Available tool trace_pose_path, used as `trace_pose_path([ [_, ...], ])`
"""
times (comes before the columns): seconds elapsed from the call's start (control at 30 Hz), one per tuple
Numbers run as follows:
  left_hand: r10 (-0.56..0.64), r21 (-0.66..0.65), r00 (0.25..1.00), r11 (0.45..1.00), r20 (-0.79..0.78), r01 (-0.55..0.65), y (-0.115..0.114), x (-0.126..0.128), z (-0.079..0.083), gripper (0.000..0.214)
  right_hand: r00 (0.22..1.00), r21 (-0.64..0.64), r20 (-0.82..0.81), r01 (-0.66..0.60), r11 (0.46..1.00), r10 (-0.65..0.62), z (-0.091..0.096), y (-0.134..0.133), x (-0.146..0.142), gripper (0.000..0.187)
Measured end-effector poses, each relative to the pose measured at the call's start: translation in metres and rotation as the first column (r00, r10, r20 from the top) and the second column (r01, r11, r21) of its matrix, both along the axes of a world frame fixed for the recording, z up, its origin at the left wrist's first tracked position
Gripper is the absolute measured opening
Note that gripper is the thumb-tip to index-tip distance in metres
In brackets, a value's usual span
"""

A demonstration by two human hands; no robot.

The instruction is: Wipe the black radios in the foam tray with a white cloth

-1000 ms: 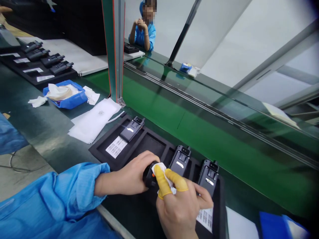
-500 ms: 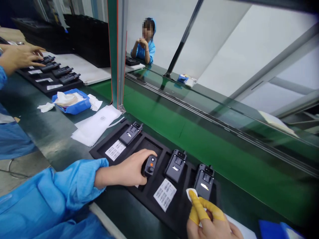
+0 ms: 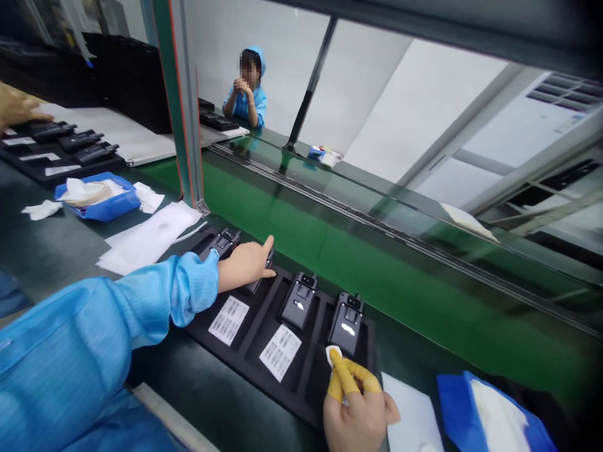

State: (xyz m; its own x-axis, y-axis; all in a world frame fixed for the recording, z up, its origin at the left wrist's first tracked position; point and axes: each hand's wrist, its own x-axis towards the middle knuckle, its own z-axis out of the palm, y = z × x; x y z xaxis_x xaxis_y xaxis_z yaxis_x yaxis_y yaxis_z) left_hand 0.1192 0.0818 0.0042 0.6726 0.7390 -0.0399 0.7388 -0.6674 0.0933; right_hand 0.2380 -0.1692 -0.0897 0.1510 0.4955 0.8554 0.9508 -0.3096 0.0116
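Note:
A black foam tray (image 3: 249,348) holds several black two-way radios, each in its own compartment. My left hand (image 3: 245,265) reaches over the second compartment, thumb and forefinger on either side of a radio (image 3: 254,287) that it mostly hides. Partly behind my wrist lies the leftmost radio (image 3: 225,242). Two more, a middle radio (image 3: 299,301) and a right radio (image 3: 346,323), lie back-up. Yellow finger covers sheathe fingers of my right hand (image 3: 353,395), which pinches a small white wipe (image 3: 332,356) just below the right radio. Printed labels (image 3: 228,320) sit in the compartments.
White sheets (image 3: 151,235) and a blue bin of wipes (image 3: 106,199) lie at left. Another blue bin (image 3: 494,408) stands at right beside white paper (image 3: 412,408). A metal post (image 3: 183,113) rises behind the tray. A co-worker's hand (image 3: 19,108) is over another tray; another person (image 3: 247,94) sits across.
My left hand has lowered the radio from an upright hold into the second compartment. My right hand still pinches the wipe near the right radio. The whole view has shifted.

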Motion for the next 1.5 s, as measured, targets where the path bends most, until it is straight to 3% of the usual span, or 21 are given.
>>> trace_pose_path([
  [0.1, -0.082, 0.047, 0.996, 0.996, 0.025, 0.081, -0.026, 0.015, 0.003, 0.091, 0.999, 0.0, -0.041, -0.012, 1.0, 0.012, 0.0, -0.001, 0.001, 0.016],
  [0.2, -0.202, -0.027, 0.978, 0.979, 0.046, 0.203, -0.057, 0.038, -0.005, 0.103, 0.999, 0.015, -0.035, -0.012, 1.0, 0.013, 0.0, -0.001, 0.001, 0.015],
  [0.3, -0.165, -0.168, 0.982, 0.97, 0.093, 0.178, -0.073, 0.059, -0.021, 0.109, 1.0, 0.06, -0.001, -0.012, 0.998, 0.012, -0.002, -0.001, 0.002, 0.011],
  [0.4, -0.122, -0.244, 0.983, 0.958, 0.133, 0.152, -0.07, 0.063, -0.028, 0.105, 1.0, 0.1, 0.017, -0.026, 0.995, 0.025, -0.003, 0.0, 0.002, 0.008],
  [0.63, -0.109, -0.453, 0.933, 0.851, 0.342, 0.265, -0.061, 0.022, -0.007, 0.095, 0.997, 0.128, -0.051, -0.058, 0.99, 0.065, 0.005, 0.0, 0.001, 0.01],
  [0.8, -0.007, -0.54, 0.764, 0.703, 0.645, 0.463, -0.08, -0.021, -0.01, 0.066, 0.977, 0.11, -0.179, -0.096, 0.989, 0.115, 0.036, 0.002, -0.01, 0.012],
  [0.87, 0.017, -0.544, 0.714, 0.662, 0.7, 0.516, -0.088, -0.035, -0.014, 0.063, 0.973, 0.105, -0.172, -0.134, 0.985, 0.151, 0.05, 0.007, -0.019, 0.016],
  [1.07, 0.001, -0.543, 0.696, 0.628, 0.718, 0.558, -0.101, -0.05, -0.02, 0.059, 0.972, 0.036, -0.142, -0.187, 0.982, 0.19, 0.074, 0.022, -0.045, 0.02],
  [1.33, -0.092, -0.453, 0.631, 0.618, 0.77, 0.643, -0.101, -0.05, -0.026, 0.057, 0.95, -0.064, -0.178, -0.27, 0.961, 0.255, 0.075, 0.032, -0.06, 0.022],
  [1.5, -0.127, -0.441, 0.629, 0.607, 0.767, 0.661, -0.101, -0.051, -0.025, 0.05, 0.926, -0.1, -0.202, -0.344, 0.934, 0.32, 0.077, 0.031, -0.065, 0.028],
])
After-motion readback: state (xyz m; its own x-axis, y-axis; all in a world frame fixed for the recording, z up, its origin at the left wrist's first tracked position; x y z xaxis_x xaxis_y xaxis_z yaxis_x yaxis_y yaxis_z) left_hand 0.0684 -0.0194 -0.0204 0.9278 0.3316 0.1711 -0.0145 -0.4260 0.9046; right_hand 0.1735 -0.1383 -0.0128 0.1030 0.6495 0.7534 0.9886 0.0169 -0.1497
